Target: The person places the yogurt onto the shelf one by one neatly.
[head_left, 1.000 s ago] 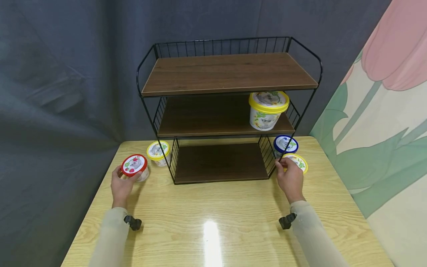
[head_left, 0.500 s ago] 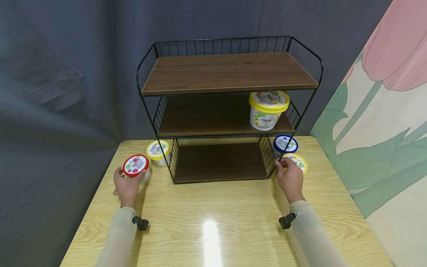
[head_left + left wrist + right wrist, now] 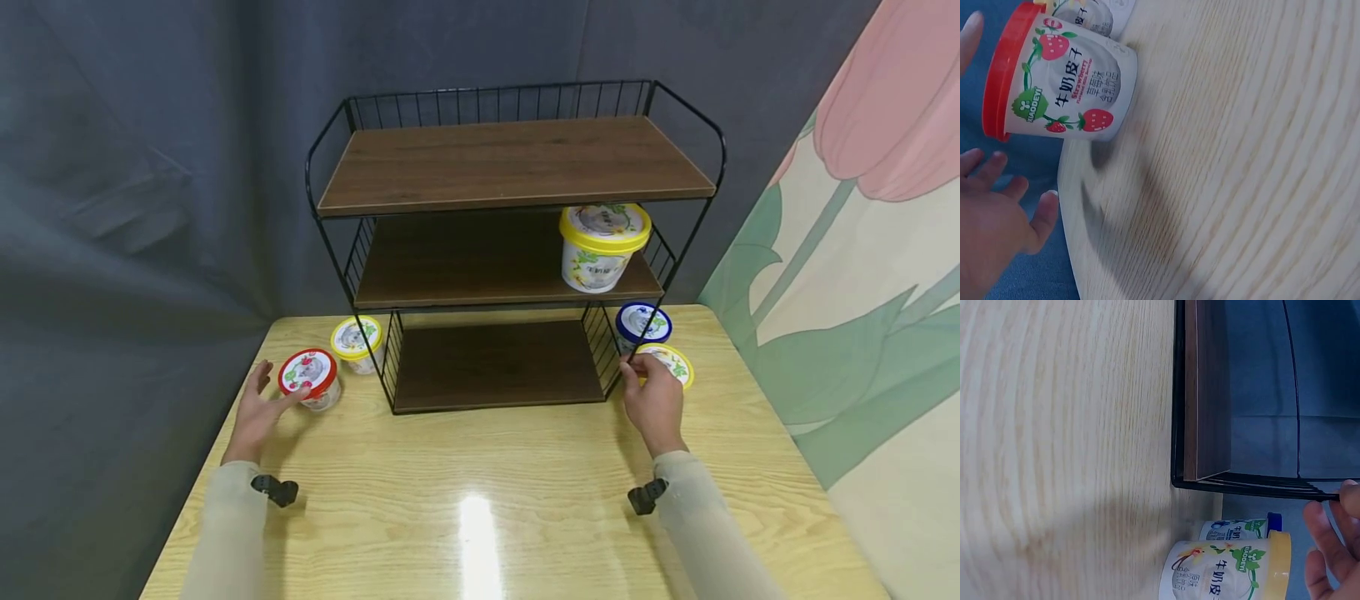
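My left hand point(image 3: 253, 418) has its fingers spread around the near side of a red-lidded strawberry milk drink tub point(image 3: 307, 372), its thumb overlapping the lid in the head view. In the left wrist view a gap shows between those fingers and the upright tub point(image 3: 1079, 81). At the right, my right hand point(image 3: 654, 402) pinches the front post of a black wire shelf rack point(image 3: 517, 162) between thumb and fingers. Beside that hand stand a yellow-lidded tub point(image 3: 1219, 575), partly hidden by it in the head view, and a blue-lidded tub point(image 3: 642, 321).
A larger yellow-lidded tub point(image 3: 596, 271) stands on the right of the middle shelf point(image 3: 457, 267). Another small yellow-lidded tub point(image 3: 356, 337) is by the rack's left side. The wooden table point(image 3: 420, 483) meets a dark curtain point(image 3: 150, 250) behind and a flower-print panel point(image 3: 862, 350) at right.
My left hand held the red-lidded tub, shifted it slightly right, then let go, spreading its fingers and drawing back left. The right hand stays on the rack post.
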Demonstrator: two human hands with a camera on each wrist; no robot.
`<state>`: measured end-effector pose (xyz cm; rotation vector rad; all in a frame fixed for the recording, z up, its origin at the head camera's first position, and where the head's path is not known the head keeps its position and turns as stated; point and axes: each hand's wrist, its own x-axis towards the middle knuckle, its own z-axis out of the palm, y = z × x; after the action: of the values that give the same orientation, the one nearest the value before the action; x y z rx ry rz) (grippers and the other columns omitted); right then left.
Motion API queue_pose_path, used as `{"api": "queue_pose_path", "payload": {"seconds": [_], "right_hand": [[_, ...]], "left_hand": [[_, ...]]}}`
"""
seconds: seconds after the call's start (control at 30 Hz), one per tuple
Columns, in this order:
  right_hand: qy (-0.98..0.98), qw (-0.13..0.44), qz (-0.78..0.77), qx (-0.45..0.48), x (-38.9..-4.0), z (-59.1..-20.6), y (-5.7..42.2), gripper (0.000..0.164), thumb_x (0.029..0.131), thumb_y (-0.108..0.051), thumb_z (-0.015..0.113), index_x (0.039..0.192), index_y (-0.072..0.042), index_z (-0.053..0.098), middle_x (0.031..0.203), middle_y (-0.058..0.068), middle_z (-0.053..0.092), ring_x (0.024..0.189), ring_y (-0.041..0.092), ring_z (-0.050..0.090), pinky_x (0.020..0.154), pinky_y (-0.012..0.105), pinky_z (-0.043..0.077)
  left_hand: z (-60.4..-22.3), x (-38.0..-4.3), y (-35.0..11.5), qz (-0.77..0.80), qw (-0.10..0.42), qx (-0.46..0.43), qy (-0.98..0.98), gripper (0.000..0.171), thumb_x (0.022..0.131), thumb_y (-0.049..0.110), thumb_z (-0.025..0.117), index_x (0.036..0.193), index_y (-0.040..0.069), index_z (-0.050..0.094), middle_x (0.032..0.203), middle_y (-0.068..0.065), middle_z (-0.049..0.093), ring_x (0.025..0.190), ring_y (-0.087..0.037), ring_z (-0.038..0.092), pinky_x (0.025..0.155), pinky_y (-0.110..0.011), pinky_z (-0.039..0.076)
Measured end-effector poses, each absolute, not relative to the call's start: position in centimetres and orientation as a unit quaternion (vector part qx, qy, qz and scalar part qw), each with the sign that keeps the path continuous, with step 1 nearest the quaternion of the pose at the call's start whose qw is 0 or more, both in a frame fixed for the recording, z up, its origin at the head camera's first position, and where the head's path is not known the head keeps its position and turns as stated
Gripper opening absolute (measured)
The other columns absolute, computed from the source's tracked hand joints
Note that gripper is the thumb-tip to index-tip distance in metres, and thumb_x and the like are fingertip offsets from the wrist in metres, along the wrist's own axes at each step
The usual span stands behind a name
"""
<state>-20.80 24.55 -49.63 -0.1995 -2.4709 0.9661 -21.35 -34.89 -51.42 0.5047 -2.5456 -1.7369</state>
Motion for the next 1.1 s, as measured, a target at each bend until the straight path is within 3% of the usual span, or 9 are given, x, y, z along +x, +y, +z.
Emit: {"api": "queue_pose_path", "payload": {"seconds": [0.3,0.63,1.1], "right_hand": [[-0.903,0.234,0.353,-0.072,-20.8,-49.7,24.5,0.014,0.096,-0.013,0.065,0.102,-0.001,0.069,0.102,0.021,0.074,0.095,0.039,0.071,0.087,0.052,0.053],[-0.903,0.235,0.351,-0.075,-20.8,-49.5,24.5,0.016,0.096,-0.014,0.065,0.102,0.000,0.069,0.102,0.021,0.074,0.094,0.039,0.071,0.086,0.053,0.053],[-0.902,0.241,0.351,-0.072,-20.7,-49.5,24.6,0.014,0.095,-0.012,0.066,0.101,0.000,0.069,0.101,0.021,0.074,0.093,0.039,0.071,0.085,0.052,0.053]], "left_hand": [[-51.8,-21.7,-35.1,-0.539,-0.019,0.123,-0.833,0.122,0.079,0.035,0.084,0.161,0.024,-0.005,0.170,-0.004,0.001,0.156,-0.032,-0.002,0.123,-0.064,0.007],[-52.0,-21.8,-34.7,-0.521,-0.019,0.139,-0.842,0.118,0.080,0.036,0.084,0.161,0.021,-0.001,0.168,-0.014,0.009,0.152,-0.039,0.014,0.121,-0.061,0.020],[-52.9,-21.7,-33.3,-0.502,0.016,0.153,-0.851,0.116,0.077,0.039,0.086,0.161,0.014,0.010,0.159,-0.017,0.010,0.149,-0.040,0.018,0.121,-0.061,0.019]]}}
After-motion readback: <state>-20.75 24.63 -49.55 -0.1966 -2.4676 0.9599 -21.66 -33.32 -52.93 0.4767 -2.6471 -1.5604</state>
